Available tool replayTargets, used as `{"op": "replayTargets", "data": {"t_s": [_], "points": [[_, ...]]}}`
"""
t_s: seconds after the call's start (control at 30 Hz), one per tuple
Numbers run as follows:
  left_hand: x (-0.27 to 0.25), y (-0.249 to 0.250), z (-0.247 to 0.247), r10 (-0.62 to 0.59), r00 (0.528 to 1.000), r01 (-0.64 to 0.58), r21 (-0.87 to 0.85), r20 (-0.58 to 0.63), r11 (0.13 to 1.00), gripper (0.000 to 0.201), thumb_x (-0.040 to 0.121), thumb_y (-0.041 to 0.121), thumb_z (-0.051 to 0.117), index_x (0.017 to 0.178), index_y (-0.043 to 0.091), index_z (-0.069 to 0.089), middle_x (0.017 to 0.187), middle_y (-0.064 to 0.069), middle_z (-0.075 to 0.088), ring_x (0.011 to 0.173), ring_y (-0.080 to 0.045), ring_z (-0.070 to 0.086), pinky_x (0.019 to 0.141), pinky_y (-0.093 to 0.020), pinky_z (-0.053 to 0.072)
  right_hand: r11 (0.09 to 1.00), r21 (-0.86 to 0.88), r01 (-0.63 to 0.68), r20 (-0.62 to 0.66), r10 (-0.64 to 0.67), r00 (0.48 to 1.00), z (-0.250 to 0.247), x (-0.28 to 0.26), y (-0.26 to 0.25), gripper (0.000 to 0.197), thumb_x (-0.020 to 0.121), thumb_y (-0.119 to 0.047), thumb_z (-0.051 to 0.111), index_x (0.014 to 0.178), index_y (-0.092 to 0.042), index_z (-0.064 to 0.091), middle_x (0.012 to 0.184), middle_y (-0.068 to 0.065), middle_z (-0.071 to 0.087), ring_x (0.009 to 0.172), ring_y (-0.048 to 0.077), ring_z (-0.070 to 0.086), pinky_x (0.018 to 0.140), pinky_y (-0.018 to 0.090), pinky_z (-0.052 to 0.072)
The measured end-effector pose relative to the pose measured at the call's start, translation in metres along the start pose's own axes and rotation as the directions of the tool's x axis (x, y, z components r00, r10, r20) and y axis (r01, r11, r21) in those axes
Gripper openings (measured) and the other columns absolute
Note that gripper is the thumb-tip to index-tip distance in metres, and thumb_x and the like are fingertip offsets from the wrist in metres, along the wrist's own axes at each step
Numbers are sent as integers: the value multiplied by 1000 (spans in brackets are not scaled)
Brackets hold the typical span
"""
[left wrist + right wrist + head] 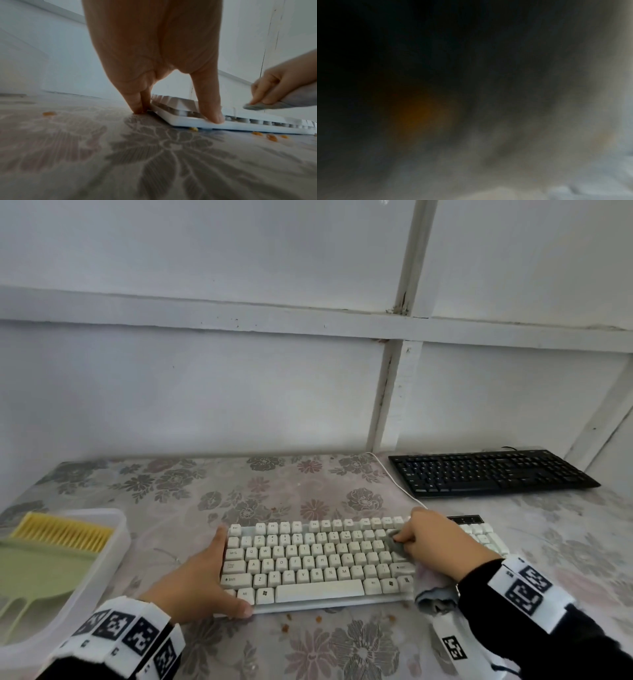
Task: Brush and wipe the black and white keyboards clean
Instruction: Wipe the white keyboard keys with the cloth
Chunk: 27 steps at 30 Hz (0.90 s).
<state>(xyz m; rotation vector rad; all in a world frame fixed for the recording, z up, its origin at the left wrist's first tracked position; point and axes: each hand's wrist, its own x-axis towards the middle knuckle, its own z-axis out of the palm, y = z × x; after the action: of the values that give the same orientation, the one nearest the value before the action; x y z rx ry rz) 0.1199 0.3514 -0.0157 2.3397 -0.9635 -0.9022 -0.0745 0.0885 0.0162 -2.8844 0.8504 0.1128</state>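
At far left the brush (61, 531) lies in its tray (116, 546), out of use. The left hand (202, 580), fingers straight, steadies the white keyboard (318, 563) mid-tabletop; the right hand (435, 542) pinches a grey cloth (397, 544) against its right-side keys. Wiping looks underway. Crumbs (285, 627) remain; the black keyboard (493, 472), far right, waits.

Soft daylight; right wrist view dark, seemingly smothered.

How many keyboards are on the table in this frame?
2. The white keyboard lies near the front between both hands; the black keyboard sits at the far right by the wall. Nothing suggests a hidden third.
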Motion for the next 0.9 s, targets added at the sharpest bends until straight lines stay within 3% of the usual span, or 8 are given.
{"op": "replayTargets", "data": {"t_s": [0.13,0.23,0.33,0.43,0.57,0.63,0.8,0.9], "points": [[0,1,1,-16,1000,16,-9,-5,1000,133,62,36,83,146,24,-19,142,6,39,109,-8,44,100,-21,34,998,-26,59,-13,-59,998,-14,4,-33,33,93,-33,54,67,-14,59,74,-5,41,56,5,38,54,17,29],[-1,1,1,-20,1000,20,-15,-3,1000,132,63,35,82,146,23,-20,141,6,40,106,-7,44,95,-18,35,946,139,291,-18,-292,956,-14,8,-83,25,93,-33,55,88,-15,72,77,-12,35,68,5,41,67,18,32],[-1,2,0,-22,1000,22,-31,0,999,132,63,33,83,146,23,-19,140,5,42,106,-7,45,91,-16,34,921,157,356,26,-364,931,2,16,-115,21,92,-23,57,95,-9,72,89,-2,39,79,16,46,72,22,33],[-1,2,0,-13,1000,13,-18,-1,1000,131,64,33,82,146,22,-19,141,6,40,105,-6,44,90,-15,34,947,136,292,30,-298,954,17,21,-103,23,93,-21,55,93,-4,71,82,-3,38,66,13,44,57,17,32],[1,-1,1,-4,1000,4,3,-2,1000,132,63,37,82,146,24,-19,141,7,40,106,-6,44,96,-19,35,974,129,185,7,-188,982,12,10,-51,30,94,-35,53,83,-14,72,75,-7,40,69,9,52,75,17,42],[3,-3,1,2,1000,-2,1,-8,1000,132,62,38,83,146,25,-18,141,7,40,107,-7,45,96,-20,36,982,103,157,-13,-156,988,8,2,-30,31,95,-36,52,93,-16,75,71,-12,33,60,-2,40,62,6,33],[4,-3,1,10,1000,-10,-2,-8,1000,133,61,38,83,146,24,-18,142,6,38,109,-7,43,95,-19,34,999,43,-30,-38,32,999,6,0,4,31,92,-32,56,77,-11,74,75,2,43,64,14,50,63,18,39],[2,-1,1,1,1000,-1,13,-9,1000,131,64,38,81,146,22,-20,146,5,33,111,-7,40,98,-20,33,995,43,-86,-46,88,995,-5,-6,27,25,91,-29,59,74,-17,73,65,-8,40,58,8,45,53,15,32]]}}
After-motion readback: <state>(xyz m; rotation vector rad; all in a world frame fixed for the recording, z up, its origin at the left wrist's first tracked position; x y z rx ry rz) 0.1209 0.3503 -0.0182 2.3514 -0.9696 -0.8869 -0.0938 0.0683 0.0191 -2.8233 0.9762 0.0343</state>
